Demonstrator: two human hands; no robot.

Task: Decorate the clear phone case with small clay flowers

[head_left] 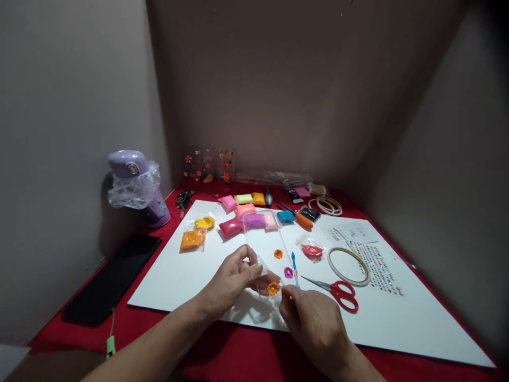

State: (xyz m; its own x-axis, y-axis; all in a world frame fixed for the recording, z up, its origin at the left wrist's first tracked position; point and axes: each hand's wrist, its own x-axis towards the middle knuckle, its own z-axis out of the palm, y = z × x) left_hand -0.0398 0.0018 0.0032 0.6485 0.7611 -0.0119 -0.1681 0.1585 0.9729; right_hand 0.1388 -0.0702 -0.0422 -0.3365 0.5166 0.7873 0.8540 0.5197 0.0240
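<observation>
A clear phone case [260,239] is held up at a tilt above the white board. My left hand [238,270] grips it by its left edge, thumb in front and fingers behind. Three small clay flowers sit on its right and lower part: an orange flower [278,254], a purple flower [288,272] with a pale centre, and a larger orange flower [273,288]. My right hand [312,315] is closed at the lower right corner of the case, its fingertips turned from view. Just beyond it shows a slim blue tool [294,262].
Red-handled scissors [342,293], a tape roll [349,266] and a gem sticker sheet [377,268] lie right on the white board [413,318]. Several clay packets [230,227] and an orange-handled tool [303,220] are behind. Left are a black phone [113,278] and purple bottle [157,209].
</observation>
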